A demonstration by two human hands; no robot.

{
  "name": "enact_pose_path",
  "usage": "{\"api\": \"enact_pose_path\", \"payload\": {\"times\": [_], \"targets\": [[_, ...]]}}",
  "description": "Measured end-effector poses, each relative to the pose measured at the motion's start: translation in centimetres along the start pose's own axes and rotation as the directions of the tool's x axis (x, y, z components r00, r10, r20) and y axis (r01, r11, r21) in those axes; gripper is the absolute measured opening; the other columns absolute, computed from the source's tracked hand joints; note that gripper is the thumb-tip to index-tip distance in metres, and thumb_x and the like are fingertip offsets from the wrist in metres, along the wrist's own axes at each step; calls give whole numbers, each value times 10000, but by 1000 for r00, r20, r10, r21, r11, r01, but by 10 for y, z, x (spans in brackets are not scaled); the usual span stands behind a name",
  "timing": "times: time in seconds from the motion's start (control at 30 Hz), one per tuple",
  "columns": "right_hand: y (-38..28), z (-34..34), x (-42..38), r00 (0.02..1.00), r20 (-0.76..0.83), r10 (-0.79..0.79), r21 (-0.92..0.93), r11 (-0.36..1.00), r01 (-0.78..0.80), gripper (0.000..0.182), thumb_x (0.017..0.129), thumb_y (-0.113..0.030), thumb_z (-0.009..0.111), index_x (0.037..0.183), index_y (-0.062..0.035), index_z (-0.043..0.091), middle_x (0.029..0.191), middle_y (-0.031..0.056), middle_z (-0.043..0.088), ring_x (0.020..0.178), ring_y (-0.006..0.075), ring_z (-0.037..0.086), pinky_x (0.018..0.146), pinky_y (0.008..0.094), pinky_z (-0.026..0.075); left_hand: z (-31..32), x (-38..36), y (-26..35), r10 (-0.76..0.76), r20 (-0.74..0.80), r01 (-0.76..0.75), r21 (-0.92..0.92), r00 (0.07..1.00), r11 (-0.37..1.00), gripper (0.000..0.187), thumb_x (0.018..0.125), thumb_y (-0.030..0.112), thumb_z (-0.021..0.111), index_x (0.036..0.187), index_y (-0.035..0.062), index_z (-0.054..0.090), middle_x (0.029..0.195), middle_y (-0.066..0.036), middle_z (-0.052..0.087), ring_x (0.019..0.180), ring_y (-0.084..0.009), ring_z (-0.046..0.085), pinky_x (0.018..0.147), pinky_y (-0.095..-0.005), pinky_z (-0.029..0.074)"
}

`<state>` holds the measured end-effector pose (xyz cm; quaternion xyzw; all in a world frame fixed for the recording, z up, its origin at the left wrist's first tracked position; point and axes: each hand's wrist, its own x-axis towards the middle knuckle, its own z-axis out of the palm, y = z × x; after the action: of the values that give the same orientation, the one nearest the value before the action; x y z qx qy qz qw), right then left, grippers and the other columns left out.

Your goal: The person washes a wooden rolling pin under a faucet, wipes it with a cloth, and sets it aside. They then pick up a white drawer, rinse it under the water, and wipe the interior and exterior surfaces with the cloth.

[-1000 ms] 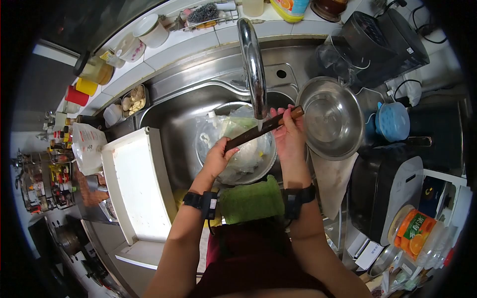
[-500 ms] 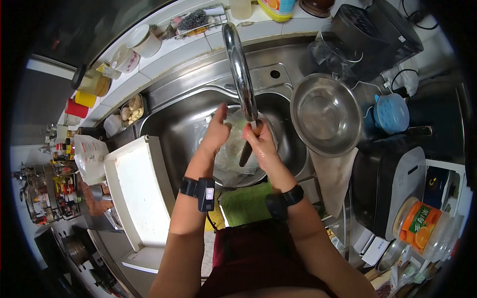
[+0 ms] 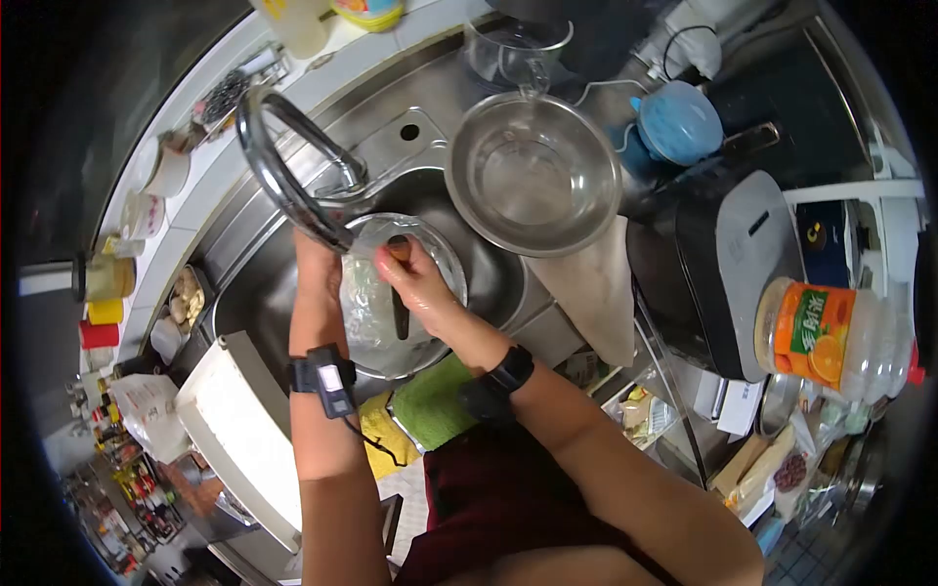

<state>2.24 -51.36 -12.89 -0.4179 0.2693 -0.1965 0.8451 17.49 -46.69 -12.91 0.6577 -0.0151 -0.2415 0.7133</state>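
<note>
My right hand is closed round a knife. The brown handle pokes out above my fist and the dark blade points down toward my body. My left hand is to the left of it, beneath the curved tap, which hides its fingers. Both hands are over a round metal basin standing in the sink. Crumpled clear plastic lies in that basin. Wet skin shines on my right hand.
A large steel bowl rests at the sink's right edge, above a beige cloth. A white tray leans at the left. Green cloth lies at the front edge. A black appliance stands at the right.
My view has turned to the right, so the tap and sink appear farther left. My left hand has gone behind the tap. The knife stays in my right hand.
</note>
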Motion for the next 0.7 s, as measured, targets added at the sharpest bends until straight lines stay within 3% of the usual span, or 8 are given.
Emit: {"api": "enact_pose_path", "payload": {"times": [0.1, 0.2, 0.3, 0.37, 0.43, 0.57, 0.63, 0.7], "targets": [[2, -3, -2, 1000, 13, -14, 10, 1000, 13, 305, 883, -275, 620, 1026, -42, 483, 866, -42, 530, 779, 48, 460, 731, 209, 391, 2, 0, 0, 50, 75, -41, -127, 996, 991, 591, 792, 18, 541, 1342, 16, 327, 1257, -138, 449, 1126, -223, 479, 937, -327, 405], [4, -3, -6, 1000, -13, -17, 62, 998, 18, 285, 891, -266, 610, 1026, -49, 483, 882, -40, 521, 808, 52, 467, 761, 207, 392, 15, -7, 3, 140, 304, -116, -96, 942, 989, 704, 811, 34, 505, 1428, 23, 165, 1419, -184, 296, 1307, -253, 315, 1064, -355, 269], [2, -3, -7, 999, -19, -44, 146, 988, 46, 253, 900, -248, 597, 1025, -62, 482, 884, -39, 515, 830, 56, 475, 784, 210, 393, 18, -14, 9, 122, 320, -111, -53, 939, 992, 681, 842, 56, 485, 1432, 14, 148, 1454, -194, 245, 1350, -262, 249, 1089, -358, 214], [2, -4, -7, 996, -29, -89, 195, 976, 93, 233, 907, -246, 587, 1029, -76, 484, 893, -35, 522, 853, 70, 495, 802, 228, 401, 11, -29, 10, 117, 321, -229, 337, 940, 913, 600, 914, 236, 511, 1397, -17, 261, 1458, -177, 250, 1347, -261, 251, 1087, -342, 205], [-1, -6, -7, 994, -39, -103, 236, 966, 110, 230, 913, -267, 574, 1023, -84, 490, 895, -34, 529, 871, 84, 514, 815, 246, 408, -10, -45, -13, 79, 407, -264, 422, 910, 867, 621, 918, 353, 512, 1372, -21, 314, 1397, -185, 361, 1306, -262, 322, 1070, -331, 234], [-18, -13, -8, 998, -1, -62, 403, 913, 57, 239, 932, -337, 505, 957, -100, 518, 888, 24, 547, 917, 154, 554, 892, 336, 409, -37, -113, -13, -118, 582, -312, 583, 805, 750, 598, 854, 296, 634, 1318, 4, 396, 1260, -179, 504, 1169, -246, 480, 990, -331, 356], [-14, -14, -7, 996, 44, -75, 476, 878, 45, 313, 895, -418, 526, 951, -110, 524, 932, 36, 551, 972, 172, 544, 925, 390, 394, -43, -128, -22, 43, 526, -410, 607, 849, 681, 543, 803, 213, 694, 1242, 4, 452, 1118, -182, 568, 1026, -274, 561, 884, -338, 435], [-13, -16, -16, 977, 3, 212, 382, 903, -198, 485, 901, -489, 493, 1115, -54, 508, 1049, 92, 577, 1003, 219, 558, 940, 370, 376, -52, -135, -20, -78, 448, -270, 658, 890, 703, 483, 806, 182, 690, 1209, 14, 484, 1062, -169, 587, 947, -288, 588, 812, -338, 466]]}}
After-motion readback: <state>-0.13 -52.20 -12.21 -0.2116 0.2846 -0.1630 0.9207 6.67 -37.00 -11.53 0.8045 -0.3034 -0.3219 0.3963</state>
